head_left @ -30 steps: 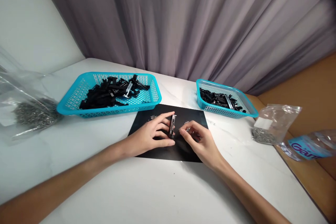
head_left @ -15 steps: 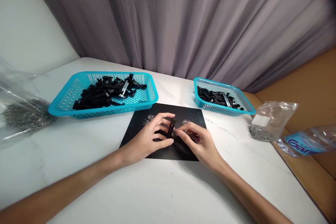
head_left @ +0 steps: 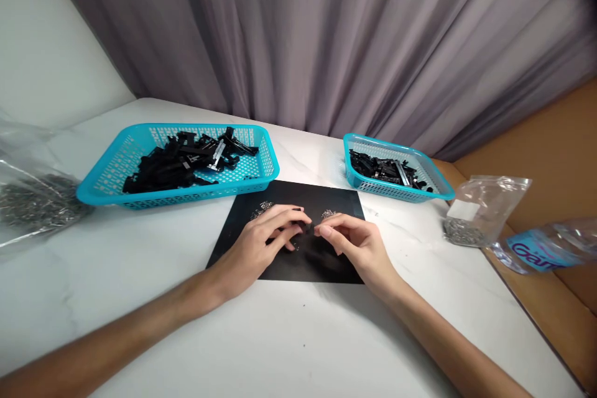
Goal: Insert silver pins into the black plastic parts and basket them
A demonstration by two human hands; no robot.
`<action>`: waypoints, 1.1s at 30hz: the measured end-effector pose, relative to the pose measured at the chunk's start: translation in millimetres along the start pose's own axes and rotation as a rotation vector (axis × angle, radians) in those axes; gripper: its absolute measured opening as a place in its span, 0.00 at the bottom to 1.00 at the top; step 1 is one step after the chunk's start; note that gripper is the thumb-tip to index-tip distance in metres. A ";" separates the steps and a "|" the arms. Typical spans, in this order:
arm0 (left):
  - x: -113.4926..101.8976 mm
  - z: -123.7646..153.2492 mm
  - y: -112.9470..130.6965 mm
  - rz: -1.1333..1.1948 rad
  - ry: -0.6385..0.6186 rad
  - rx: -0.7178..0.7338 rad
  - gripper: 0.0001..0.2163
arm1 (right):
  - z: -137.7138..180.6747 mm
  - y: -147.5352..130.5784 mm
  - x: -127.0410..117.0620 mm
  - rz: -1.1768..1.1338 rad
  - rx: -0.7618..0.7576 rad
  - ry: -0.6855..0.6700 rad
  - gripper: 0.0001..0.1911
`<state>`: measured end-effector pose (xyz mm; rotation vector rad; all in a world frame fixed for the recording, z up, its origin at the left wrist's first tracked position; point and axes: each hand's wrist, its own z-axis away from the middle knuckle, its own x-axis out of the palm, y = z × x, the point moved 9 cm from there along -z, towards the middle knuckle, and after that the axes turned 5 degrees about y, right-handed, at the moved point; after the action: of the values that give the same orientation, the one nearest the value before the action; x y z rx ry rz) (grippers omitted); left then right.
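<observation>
Over a black mat (head_left: 284, 267), my left hand (head_left: 268, 239) has its fingers curled round a small black plastic part (head_left: 306, 228), which is mostly hidden and hard to make out against the mat. My right hand (head_left: 354, 239) is just to its right, thumb and forefinger pinched together at the part's edge. Whatever sits in that pinch is too small to name. Behind my left hand lies a little heap of shiny metal pieces (head_left: 262, 208). A second heap of small metal pieces (head_left: 329, 214) shows behind my right fingers.
A large blue basket (head_left: 196, 197) of black plastic parts stands at the back left, a smaller blue basket (head_left: 396, 191) of similar parts at the back right. Clear bags of metal pieces lie left (head_left: 40, 202) and right (head_left: 466, 231). A plastic bottle (head_left: 541, 249) lies far right.
The black part, upright between my hands before, is now tipped down and largely covered by my left fingers. My left hand has rolled over it; my right hand stays pinched close by.
</observation>
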<state>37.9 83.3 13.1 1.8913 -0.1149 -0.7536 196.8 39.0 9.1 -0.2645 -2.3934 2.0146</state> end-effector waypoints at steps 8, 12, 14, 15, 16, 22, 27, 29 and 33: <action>12.9 2.2 -6.8 0.116 -0.109 -0.159 0.20 | -1.9 -4.0 -2.6 0.059 -0.040 -0.004 0.11; 11.7 2.6 -5.9 0.037 -0.124 -0.079 0.20 | -0.8 -10.1 -5.8 0.110 -0.098 -0.015 0.08; 9.9 2.4 -1.7 -0.061 -0.130 0.010 0.23 | 2.2 -15.6 -4.4 0.131 -0.137 -0.035 0.08; 9.0 2.4 0.6 -0.099 -0.129 0.051 0.25 | 4.3 -18.8 -2.6 0.152 -0.161 -0.050 0.08; 7.7 2.3 2.6 -0.117 -0.123 0.084 0.27 | 6.7 -21.8 -0.1 0.181 -0.186 -0.068 0.08; 2.9 2.5 6.9 -0.077 -0.072 0.142 0.37 | 17.6 -30.1 10.8 0.314 -0.303 -0.153 0.09; 4.4 4.6 9.6 -0.170 -0.069 0.156 0.32 | 23.1 -41.1 13.8 0.371 -0.441 -0.230 0.09; 4.6 5.0 10.6 -0.183 -0.071 0.161 0.32 | 25.6 -47.1 14.5 0.394 -0.504 -0.244 0.09; 4.1 3.8 9.2 -0.212 -0.086 0.166 0.33 | 28.9 -53.2 15.3 0.457 -0.588 -0.232 0.08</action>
<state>41.3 74.5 18.2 2.0498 -0.0311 -0.9962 171.8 4.2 54.4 -0.6627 -3.2853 1.4514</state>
